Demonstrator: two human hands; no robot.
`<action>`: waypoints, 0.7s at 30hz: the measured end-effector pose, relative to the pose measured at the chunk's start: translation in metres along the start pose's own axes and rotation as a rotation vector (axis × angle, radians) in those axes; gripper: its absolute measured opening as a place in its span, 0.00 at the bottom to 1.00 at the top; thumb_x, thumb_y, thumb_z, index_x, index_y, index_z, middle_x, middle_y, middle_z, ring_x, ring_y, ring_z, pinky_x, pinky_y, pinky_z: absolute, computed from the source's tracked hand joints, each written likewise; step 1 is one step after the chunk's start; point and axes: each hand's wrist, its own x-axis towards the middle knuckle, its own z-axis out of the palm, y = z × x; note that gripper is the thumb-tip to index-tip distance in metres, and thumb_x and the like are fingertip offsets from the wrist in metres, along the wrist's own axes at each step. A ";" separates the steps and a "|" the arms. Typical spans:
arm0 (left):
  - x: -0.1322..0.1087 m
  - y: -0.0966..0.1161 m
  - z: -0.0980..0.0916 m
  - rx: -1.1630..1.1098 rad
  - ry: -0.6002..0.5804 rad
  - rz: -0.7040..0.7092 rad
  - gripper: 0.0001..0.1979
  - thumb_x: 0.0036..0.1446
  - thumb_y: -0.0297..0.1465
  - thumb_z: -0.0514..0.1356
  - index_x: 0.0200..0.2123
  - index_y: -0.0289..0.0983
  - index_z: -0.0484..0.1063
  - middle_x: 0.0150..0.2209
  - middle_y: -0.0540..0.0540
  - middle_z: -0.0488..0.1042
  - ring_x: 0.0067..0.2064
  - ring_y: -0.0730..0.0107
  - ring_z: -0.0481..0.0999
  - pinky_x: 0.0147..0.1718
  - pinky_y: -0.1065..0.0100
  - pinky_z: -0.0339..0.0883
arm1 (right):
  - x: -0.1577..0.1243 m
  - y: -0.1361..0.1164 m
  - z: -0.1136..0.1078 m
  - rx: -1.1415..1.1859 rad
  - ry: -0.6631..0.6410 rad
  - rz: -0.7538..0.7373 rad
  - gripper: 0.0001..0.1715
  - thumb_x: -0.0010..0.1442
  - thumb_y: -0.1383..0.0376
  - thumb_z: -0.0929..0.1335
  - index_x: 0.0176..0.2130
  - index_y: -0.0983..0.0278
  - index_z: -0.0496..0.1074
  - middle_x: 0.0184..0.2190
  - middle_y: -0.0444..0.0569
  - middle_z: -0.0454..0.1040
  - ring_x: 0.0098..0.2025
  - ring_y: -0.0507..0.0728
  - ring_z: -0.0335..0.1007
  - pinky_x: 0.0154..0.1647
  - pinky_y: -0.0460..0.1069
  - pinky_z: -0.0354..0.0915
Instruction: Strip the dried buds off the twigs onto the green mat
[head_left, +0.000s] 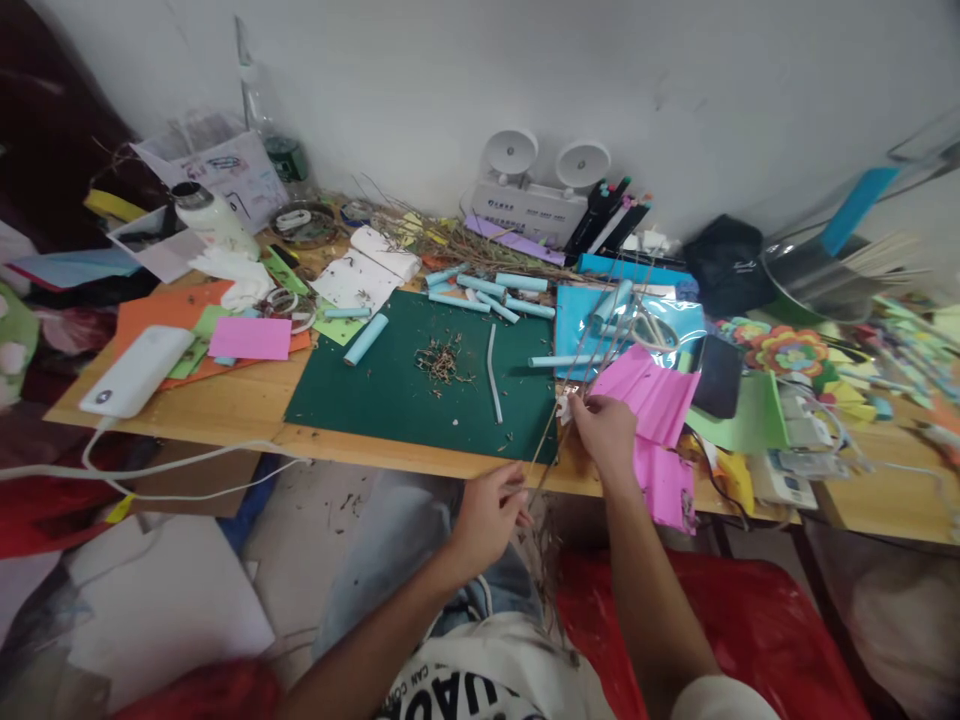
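Observation:
My left hand (487,515) is closed around the lower end of a bunch of thin dry twigs (592,340) at the table's front edge. My right hand (604,430) pinches the same twigs higher up, next to a small white scrap and the folded pink paper (652,395). The twigs slant up and to the right over a blue sheet (577,320). A green cutting mat (405,385) lies left of my hands, with a pile of twig crumbs (441,360), a pale tube (493,372) and several rolled blue paper tubes (480,290).
A white power bank (139,370) with its cable lies at the left edge, near orange and pink sheets. A black phone (718,375), scissors (651,330), markers (607,215) and a white twin-headed lamp (536,190) stand behind. Coloured paper flowers (787,350) crowd the right.

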 end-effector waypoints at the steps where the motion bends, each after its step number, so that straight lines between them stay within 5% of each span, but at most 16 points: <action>1: 0.000 0.000 0.000 -0.026 -0.003 -0.025 0.21 0.56 0.26 0.57 0.54 0.32 0.71 0.44 0.41 0.75 0.23 0.80 0.74 0.24 0.74 0.73 | 0.002 0.001 0.000 0.003 -0.016 -0.003 0.24 0.55 0.49 0.65 0.27 0.66 0.77 0.24 0.56 0.77 0.30 0.62 0.72 0.32 0.51 0.58; 4: -0.001 0.004 -0.008 -0.001 0.092 0.058 0.17 0.60 0.30 0.56 0.51 0.32 0.74 0.36 0.45 0.76 0.24 0.78 0.75 0.25 0.74 0.73 | 0.004 0.004 0.001 0.064 -0.014 0.006 0.23 0.55 0.51 0.64 0.25 0.66 0.75 0.22 0.54 0.76 0.28 0.60 0.70 0.30 0.50 0.57; 12: -0.019 0.005 -0.034 0.245 0.292 0.439 0.15 0.66 0.31 0.53 0.51 0.37 0.75 0.41 0.44 0.75 0.28 0.80 0.75 0.27 0.75 0.75 | -0.001 0.006 0.002 0.212 0.090 0.024 0.24 0.54 0.49 0.66 0.26 0.67 0.75 0.18 0.49 0.72 0.25 0.57 0.67 0.28 0.48 0.56; 21: -0.006 0.018 -0.047 0.318 0.399 0.551 0.16 0.67 0.33 0.53 0.53 0.38 0.74 0.41 0.45 0.73 0.27 0.81 0.74 0.26 0.76 0.74 | 0.004 0.014 0.006 0.280 0.115 0.026 0.25 0.54 0.47 0.66 0.29 0.67 0.77 0.21 0.50 0.75 0.28 0.58 0.69 0.29 0.48 0.59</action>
